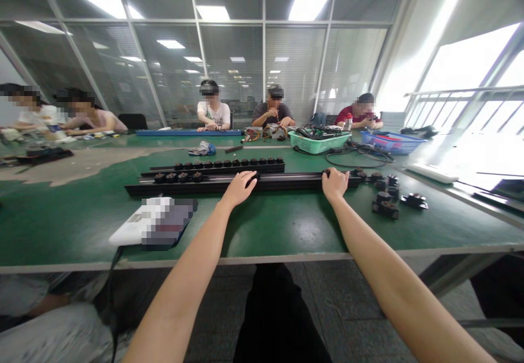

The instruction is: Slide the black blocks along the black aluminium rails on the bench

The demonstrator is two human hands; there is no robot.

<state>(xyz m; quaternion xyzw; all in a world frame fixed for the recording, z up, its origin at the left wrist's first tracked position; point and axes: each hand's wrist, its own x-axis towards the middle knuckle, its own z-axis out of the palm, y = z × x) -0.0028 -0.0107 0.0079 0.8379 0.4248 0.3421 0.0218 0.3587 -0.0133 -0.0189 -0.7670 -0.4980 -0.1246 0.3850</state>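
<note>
A long black rail [286, 182] lies crosswise on the green table in front of me. Several small black round-topped modules [178, 177] sit in its left part. My left hand [240, 188] is at the rail's middle, its fingers curled round another black module partly hidden by them. Toward the rail's right end, my right hand [335, 184] has its fingers closed on a small dark piece that looks like the same kind of module. Behind lies a second black rail [221, 167] with a row of such modules. Loose black modules [385, 206] are scattered right of my right hand.
A white device and a dark phone-like slab [170, 226] lie at the front left. Farther back are a grey-blue cloth [203, 149], a green basket [317, 143] of cables, and a blue basket [393, 143]. Several people sit across the green table [295, 232].
</note>
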